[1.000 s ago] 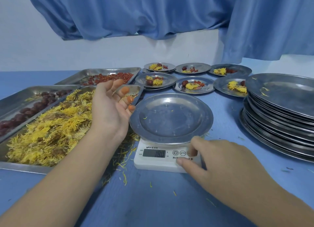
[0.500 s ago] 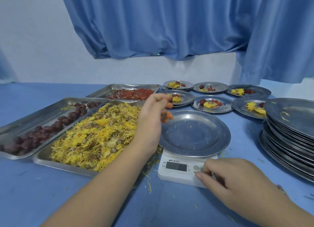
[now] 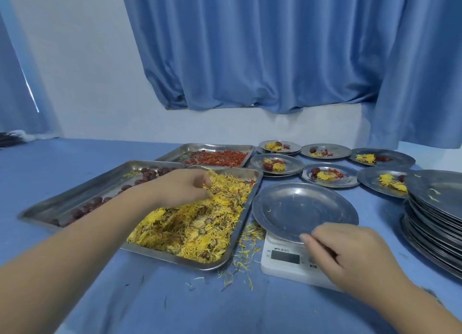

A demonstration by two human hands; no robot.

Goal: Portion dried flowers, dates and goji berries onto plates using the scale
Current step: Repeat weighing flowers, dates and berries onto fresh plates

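Note:
An empty steel plate [image 3: 300, 206] sits on the white scale [image 3: 282, 263], whose display is dark. Left of it lies a tray [image 3: 246, 223] heaped with yellow dried flowers [image 3: 197, 223]. My left hand [image 3: 182, 187] reaches into the far end of that heap, fingers curled down and pinching flowers. My right hand [image 3: 350, 256] rests on the scale's front right over the buttons, fingers loosely curled, index tip by the plate's rim, holding nothing. A tray of dark dates [image 3: 85, 203] lies further left, and a tray of red goji berries [image 3: 217, 157] behind.
Several portioned plates [image 3: 327, 176] with flowers, dates and goji stand behind the scale. A tall stack of steel plates [image 3: 440, 218] fills the right edge. Loose petals [image 3: 245, 256] litter the blue cloth between tray and scale. Blue curtains hang along the wall behind.
My left hand has moved left from above the plate into the flower tray and curled its fingers. The right hand stays on the scale. The view has tilted upward.

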